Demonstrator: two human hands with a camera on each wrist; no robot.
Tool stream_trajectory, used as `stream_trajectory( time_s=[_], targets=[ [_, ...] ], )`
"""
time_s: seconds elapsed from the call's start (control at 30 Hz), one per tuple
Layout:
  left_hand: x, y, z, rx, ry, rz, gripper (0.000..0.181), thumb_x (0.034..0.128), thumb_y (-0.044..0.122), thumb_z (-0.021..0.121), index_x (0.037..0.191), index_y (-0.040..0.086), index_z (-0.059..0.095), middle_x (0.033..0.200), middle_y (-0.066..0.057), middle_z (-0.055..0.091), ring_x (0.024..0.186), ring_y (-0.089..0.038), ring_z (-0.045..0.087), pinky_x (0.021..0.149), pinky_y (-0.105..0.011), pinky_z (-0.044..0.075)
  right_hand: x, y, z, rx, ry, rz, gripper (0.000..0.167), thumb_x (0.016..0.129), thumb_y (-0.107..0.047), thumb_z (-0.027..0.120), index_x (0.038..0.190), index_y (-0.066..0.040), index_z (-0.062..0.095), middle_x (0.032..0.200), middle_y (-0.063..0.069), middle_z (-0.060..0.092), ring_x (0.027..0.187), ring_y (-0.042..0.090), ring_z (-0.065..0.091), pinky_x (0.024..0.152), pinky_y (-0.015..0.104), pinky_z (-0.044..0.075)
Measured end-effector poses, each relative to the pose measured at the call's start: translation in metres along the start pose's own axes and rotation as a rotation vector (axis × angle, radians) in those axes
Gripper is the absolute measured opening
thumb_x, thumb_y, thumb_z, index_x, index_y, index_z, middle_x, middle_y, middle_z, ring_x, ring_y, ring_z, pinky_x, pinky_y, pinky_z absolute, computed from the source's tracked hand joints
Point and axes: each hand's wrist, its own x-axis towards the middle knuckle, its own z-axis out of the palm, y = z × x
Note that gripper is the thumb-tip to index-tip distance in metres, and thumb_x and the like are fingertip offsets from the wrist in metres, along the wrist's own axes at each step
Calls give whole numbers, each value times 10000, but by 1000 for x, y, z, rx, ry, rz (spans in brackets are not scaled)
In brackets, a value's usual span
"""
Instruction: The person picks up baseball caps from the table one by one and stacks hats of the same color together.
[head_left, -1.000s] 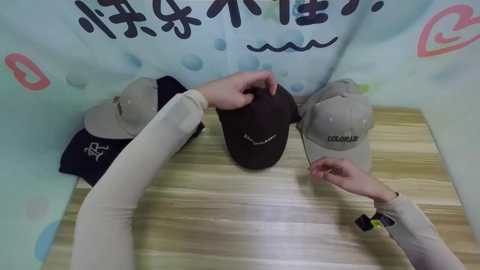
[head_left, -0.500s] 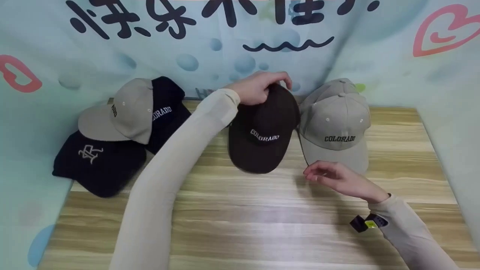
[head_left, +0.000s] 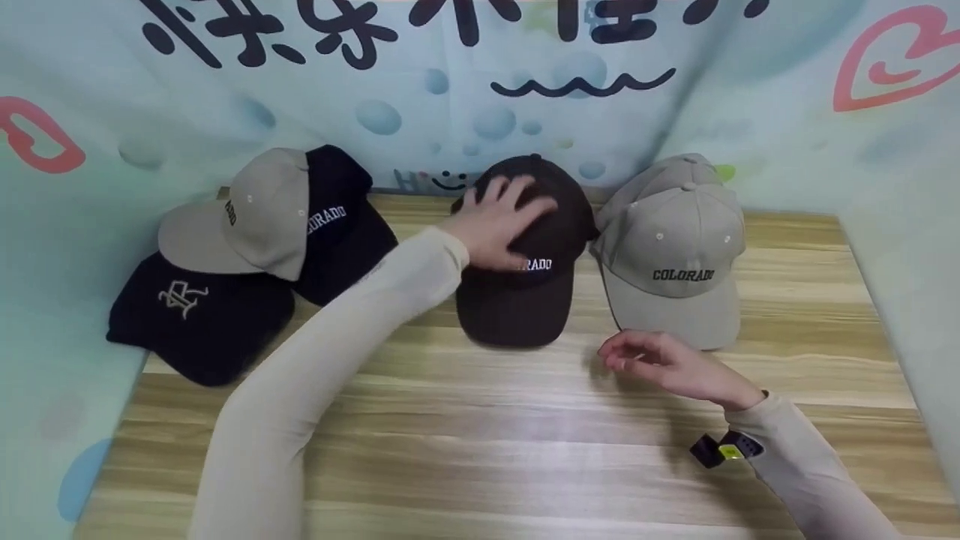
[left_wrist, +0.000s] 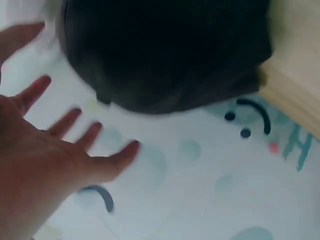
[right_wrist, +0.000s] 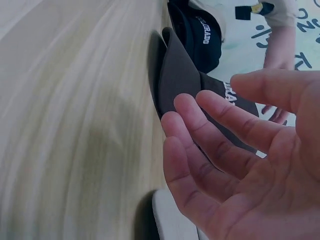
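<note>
A dark brown baseball cap (head_left: 517, 315) with white COLORADO lettering sits at the back middle of the table, brim to the front. Above its crown my left hand (head_left: 499, 225) hovers with fingers spread, hiding part of the lettering. In the left wrist view that hand (left_wrist: 60, 145) holds nothing and is apart from the dark cap (left_wrist: 165, 55). My right hand (head_left: 664, 364), fingers loosely bent and holding nothing, hangs by the brim of a grey COLORADO cap (head_left: 682, 247). Behind this grey cap, another grey cap (head_left: 694, 165) shows.
At the left lie a grey cap (head_left: 266, 202), a navy COLORADO cap (head_left: 341, 247) and a navy cap with an R emblem (head_left: 217, 330), overlapping. A printed cloth (head_left: 300, 112) hangs behind the wooden table (head_left: 480, 450).
My left hand has let go of the brown cap's crown and spread its fingers, after shifting the cap slightly right. The right hand has barely moved.
</note>
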Motion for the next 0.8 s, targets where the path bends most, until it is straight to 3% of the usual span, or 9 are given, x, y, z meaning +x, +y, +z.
stream_trajectory(
  time_s=[0.1,0.33,0.53,0.67,0.8],
  targets=[
    [-3,1,19,107,-27,-1,988,814,476,744,1555,335,106,1597,-107,-100,1423,-434,-15,1032,-704,90,6,-2,6,-9,-1,1,178,966,-21,546,1101,70,620,998,172,668,941,311,636,811,276,508],
    [3,0,51,336,83,-23,1014,823,566,666,1556,336,5,1599,-118,-110,1442,-387,2,1072,-652,87,15,-1,18,-2,-32,-12,177,974,-31,542,1110,49,621,1003,155,677,942,330,637,814,265,501],
    [6,8,54,427,107,-59,1022,823,627,619,1555,323,-25,1598,-140,-89,1442,-386,37,1088,-618,119,15,0,18,1,-28,-18,175,970,-15,541,1112,46,622,997,157,676,928,326,639,794,255,504],
    [4,10,52,417,84,-64,1013,846,609,613,1552,317,-52,1594,-140,-120,1445,-377,23,1093,-613,102,16,-2,18,5,-30,-8,182,976,-33,540,1122,36,623,1012,152,674,937,326,636,791,267,510],
    [-2,6,52,404,98,-36,982,868,572,618,1555,312,-35,1596,-130,-117,1452,-342,33,1090,-621,89,14,-2,18,7,-25,3,185,974,-30,541,1127,28,627,1021,145,673,946,325,635,799,274,513]
  ],
)
